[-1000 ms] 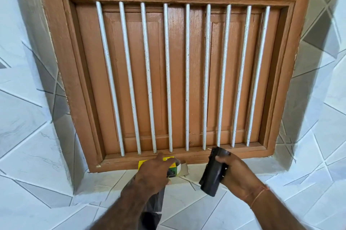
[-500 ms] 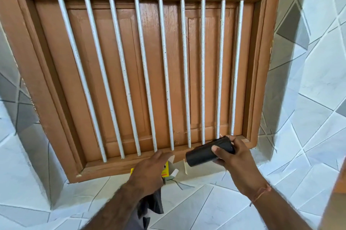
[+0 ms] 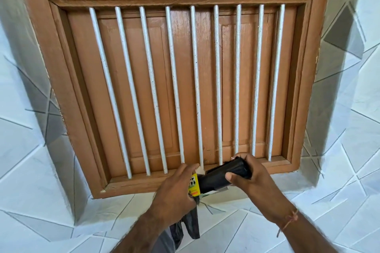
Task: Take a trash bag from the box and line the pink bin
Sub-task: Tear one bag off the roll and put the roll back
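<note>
Both hands are busy: right hand [image 3: 249, 176] curled round the light, slippery roll of bags [image 3: 224, 175], left hand [image 3: 174, 191] gripping the yellow box [image 3: 193, 186] and a limp loose bag [image 3: 192, 225] (best pinched at its edge) hanging below its fingers.

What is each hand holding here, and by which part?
Right hand grips the black bag roll at its right end. Left hand holds the yellow box, with a loose black bag hanging below it.
</note>
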A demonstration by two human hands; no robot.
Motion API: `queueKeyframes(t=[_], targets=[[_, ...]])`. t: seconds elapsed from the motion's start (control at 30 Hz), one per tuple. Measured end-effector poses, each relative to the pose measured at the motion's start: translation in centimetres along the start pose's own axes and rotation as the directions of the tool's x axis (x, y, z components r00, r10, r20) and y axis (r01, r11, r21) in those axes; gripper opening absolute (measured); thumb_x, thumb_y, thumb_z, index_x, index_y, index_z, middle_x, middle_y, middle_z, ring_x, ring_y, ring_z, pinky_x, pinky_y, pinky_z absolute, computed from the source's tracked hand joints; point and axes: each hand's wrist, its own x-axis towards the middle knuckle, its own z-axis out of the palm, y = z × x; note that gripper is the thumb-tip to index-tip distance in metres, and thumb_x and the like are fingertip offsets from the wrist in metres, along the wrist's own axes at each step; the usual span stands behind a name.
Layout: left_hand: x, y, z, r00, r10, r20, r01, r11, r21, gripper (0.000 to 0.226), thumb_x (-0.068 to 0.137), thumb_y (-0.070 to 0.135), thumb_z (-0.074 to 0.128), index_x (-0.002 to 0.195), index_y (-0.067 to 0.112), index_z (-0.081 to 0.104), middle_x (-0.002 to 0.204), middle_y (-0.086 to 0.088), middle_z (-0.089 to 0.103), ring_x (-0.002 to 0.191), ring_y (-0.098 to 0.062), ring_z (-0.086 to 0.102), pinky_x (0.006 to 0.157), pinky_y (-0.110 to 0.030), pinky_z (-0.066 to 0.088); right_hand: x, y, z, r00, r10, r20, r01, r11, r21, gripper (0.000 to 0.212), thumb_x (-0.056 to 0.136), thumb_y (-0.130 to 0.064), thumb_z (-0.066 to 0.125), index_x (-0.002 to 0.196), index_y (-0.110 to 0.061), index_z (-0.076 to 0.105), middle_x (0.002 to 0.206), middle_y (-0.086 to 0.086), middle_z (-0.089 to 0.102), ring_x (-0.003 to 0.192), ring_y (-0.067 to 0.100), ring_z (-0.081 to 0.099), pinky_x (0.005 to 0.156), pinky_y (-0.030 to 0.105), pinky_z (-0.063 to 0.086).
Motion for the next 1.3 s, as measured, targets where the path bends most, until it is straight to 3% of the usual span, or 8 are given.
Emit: queueKeyframes(t=[0.2, 0.3, 0.4, 0.53, 0.67, 0.8, 1.03, 1.3], targets=[[0.0, 1.2, -0.6, 0.998, 0.041, -0.053, -0.044, 0.997, -0.069, 0.092, 0.071, 0.022, 0.075, 0.140, 0.047, 0.020, 0.137, 0.019, 0.041, 0.115, -0.007, 0.049, 0.087, -0.023, 0.049, 0.1, 0.2, 2.5, 0.987, -0.145, 0.064, 0.156, 0.961, -0.227, 0.035, 0.080, -0.046, 0.070, 0.109, -0.036, 0.054, 0.115, -0.010, 0.063, 0.108, 0.005, 0.058, 0.088, 0.015, 0.046], [0.0, 1.6, -0.8, 0.996, 0.010, -0.092, -0.023, 0.989, -0.148, 0.101, 0.070, 0.022, 0.076, 0.143, 0.049, 0.013, 0.128, 0.026, 0.036, 0.116, -0.002, 0.044, 0.090, -0.020, 0.044, -0.2, 1.3, 3.4, 0.977, -0.202, 0.061, 0.205, 0.838, -0.506, 0.068, 0.078, -0.081, 0.029, 0.139, -0.050, 0.031, 0.150, -0.027, 0.024, 0.142, -0.003, 0.016, 0.112, 0.028, 0.019], [0.1, 1.5, -0.8, 0.993, -0.034, -0.114, 0.009, 0.976, -0.219, 0.091, 0.068, 0.026, 0.079, 0.138, 0.049, 0.025, 0.129, 0.026, 0.043, 0.116, 0.001, 0.045, 0.094, -0.022, 0.046, -0.5, 1.6, 3.9, 0.990, -0.117, -0.076, 0.099, 0.973, -0.211, 0.076, 0.082, -0.069, 0.049, 0.147, -0.037, 0.027, 0.152, -0.021, 0.031, 0.139, -0.002, 0.031, 0.109, 0.027, 0.033], [0.0, 1.2, -0.6, 0.994, -0.015, -0.110, -0.008, 0.979, -0.205, 0.063, 0.071, 0.031, 0.079, 0.117, 0.051, 0.040, 0.116, 0.024, 0.048, 0.103, -0.002, 0.051, 0.080, -0.015, 0.046, -0.1, 1.2, 4.0, 0.974, 0.123, -0.188, -0.069, 0.960, 0.272, 0.031, 0.088, -0.013, 0.067, 0.118, -0.015, 0.058, 0.094, 0.011, 0.070, 0.079, 0.015, 0.073, 0.063, 0.032, 0.059], [-0.2, 1.8, -0.3, 0.996, 0.019, -0.088, -0.032, 0.987, -0.158, 0.049, 0.075, 0.030, 0.075, 0.107, 0.047, 0.042, 0.111, 0.019, 0.044, 0.095, -0.008, 0.052, 0.076, -0.024, 0.051, 0.1, 0.7, 4.7, 0.922, 0.132, -0.364, -0.036, 0.965, 0.258, 0.012, 0.092, -0.002, 0.057, 0.090, -0.012, 0.063, 0.075, 0.014, 0.070, 0.067, 0.024, 0.066, 0.051, 0.031, 0.057], [-0.2, 2.1, -0.3, 0.994, -0.010, -0.108, -0.011, 0.981, -0.194, 0.045, 0.072, 0.033, 0.077, 0.099, 0.044, 0.042, 0.106, 0.018, 0.044, 0.089, -0.006, 0.053, 0.073, -0.028, 0.053, -0.3, 0.4, 5.4, 0.961, -0.022, -0.277, 0.046, 0.996, 0.082, 0.013, 0.087, -0.013, 0.068, 0.095, -0.023, 0.066, 0.084, 0.002, 0.067, 0.079, 0.023, 0.066, 0.062, 0.040, 0.062], [-0.4, 3.2, -0.4, 0.992, -0.037, -0.117, 0.007, 0.969, -0.247, 0.059, 0.067, 0.035, 0.080, 0.104, 0.045, 0.035, 0.102, 0.021, 0.053, 0.091, -0.005, 0.055, 0.071, -0.022, 0.052, -0.1, -0.1, 5.8, 0.931, -0.125, -0.343, 0.074, 0.985, -0.157, 0.031, 0.077, 0.005, 0.069, 0.075, -0.024, 0.058, 0.071, -0.004, 0.061, 0.065, 0.001, 0.055, 0.056, 0.009, 0.044], [-0.3, 3.2, -1.3, 0.985, -0.062, -0.160, 0.021, 0.969, -0.247, 0.075, 0.069, 0.033, 0.080, 0.122, 0.049, 0.029, 0.121, 0.022, 0.055, 0.101, -0.002, 0.056, 0.080, -0.019, 0.052, -0.6, -0.1, 6.5, 0.954, -0.166, -0.248, 0.121, 0.975, -0.186, 0.006, 0.090, -0.027, 0.063, 0.089, -0.032, 0.060, 0.092, -0.009, 0.067, 0.087, 0.012, 0.064, 0.067, 0.030, 0.055]])
